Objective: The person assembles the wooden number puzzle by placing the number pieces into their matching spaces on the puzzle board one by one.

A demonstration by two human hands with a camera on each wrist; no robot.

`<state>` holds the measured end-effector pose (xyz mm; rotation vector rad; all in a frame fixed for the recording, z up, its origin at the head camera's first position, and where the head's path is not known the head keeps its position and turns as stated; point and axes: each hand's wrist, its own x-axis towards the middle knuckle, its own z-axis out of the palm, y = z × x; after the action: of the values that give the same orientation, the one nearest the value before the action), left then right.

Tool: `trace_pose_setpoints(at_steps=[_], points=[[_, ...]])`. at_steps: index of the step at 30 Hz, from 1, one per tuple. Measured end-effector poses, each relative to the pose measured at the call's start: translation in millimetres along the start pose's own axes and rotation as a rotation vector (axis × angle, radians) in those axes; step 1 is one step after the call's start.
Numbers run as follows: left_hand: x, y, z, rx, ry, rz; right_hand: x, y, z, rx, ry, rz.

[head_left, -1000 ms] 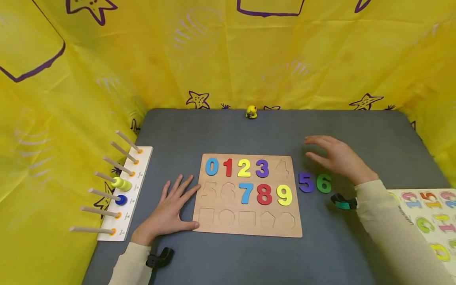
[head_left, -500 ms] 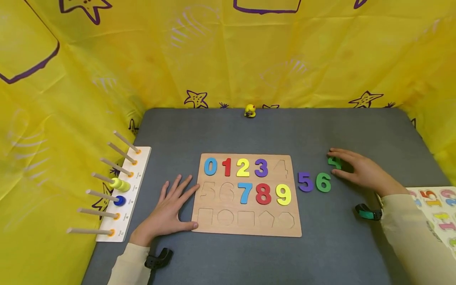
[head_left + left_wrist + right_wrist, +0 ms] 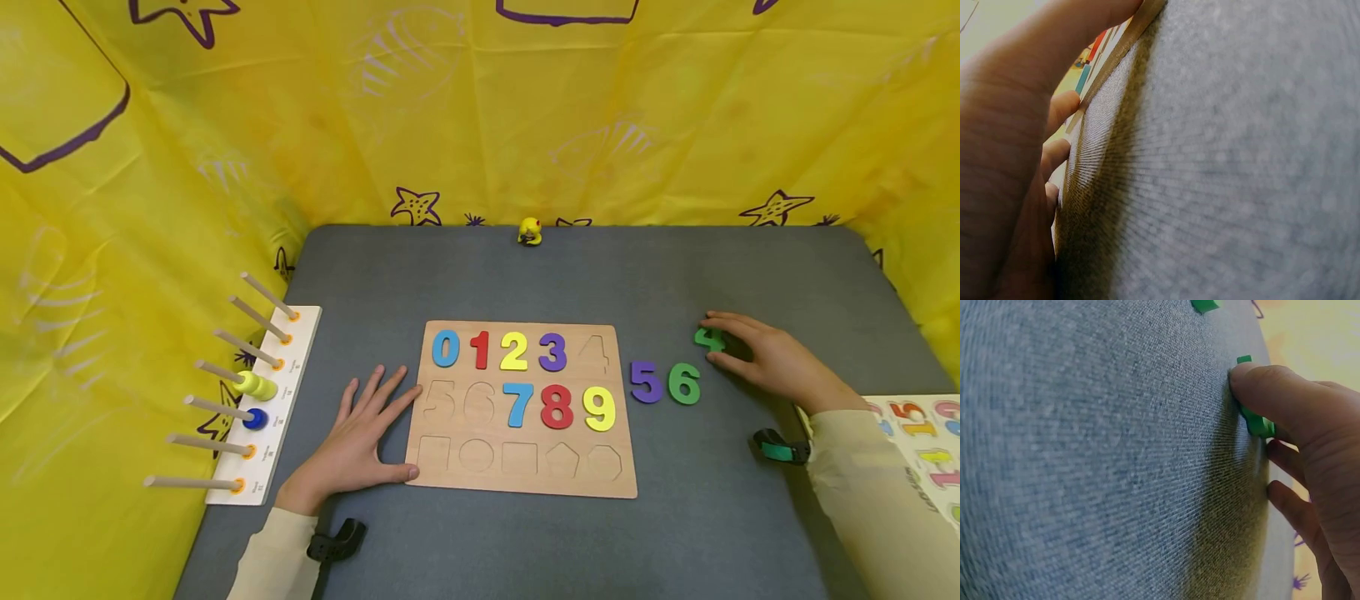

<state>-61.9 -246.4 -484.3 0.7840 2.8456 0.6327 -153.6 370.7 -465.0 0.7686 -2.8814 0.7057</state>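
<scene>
A wooden number board (image 3: pixel 525 479) lies mid-table with 0, 1, 2, 3, 7, 8 and 9 seated in it; its 4, 5 and 6 slots and the bottom shape slots are bare. My left hand (image 3: pixel 358 442) lies flat on the table, fingers straight, touching the board's left edge (image 3: pixel 1107 65). A purple 5 (image 3: pixel 646 382) and a green 6 (image 3: pixel 684 384) lie right of the board. Further right, my right hand (image 3: pixel 765 357) pinches a green 4 (image 3: pixel 707 339) between thumb and fingers, low on the grey surface (image 3: pixel 1254 422).
A white peg rack (image 3: pixel 258 408) with wooden pegs, one yellow and one blue ring on it, stands at the table's left edge. A small yellow toy (image 3: pixel 529 232) sits at the far edge. Another number board (image 3: pixel 918 450) lies at the right. Yellow cloth walls surround the table.
My right hand moved right and back from above the board's corner, came down on the table and took the green 4 between its fingers. The left hand stayed put.
</scene>
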Motion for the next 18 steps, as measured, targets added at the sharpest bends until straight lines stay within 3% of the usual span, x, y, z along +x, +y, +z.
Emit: trace_pose_setpoints(at_steps=[9, 18], points=[[0.8, -0.7, -0.2, -0.004, -0.010, -0.001, 7.6, -13.7, -3.4, -0.023, 0.058, -0.060], [0.7, -0.5, -1.1, -0.016, -0.016, -0.005, 39.5, -67.4, 2.7, -0.039, -0.014, -0.160]])
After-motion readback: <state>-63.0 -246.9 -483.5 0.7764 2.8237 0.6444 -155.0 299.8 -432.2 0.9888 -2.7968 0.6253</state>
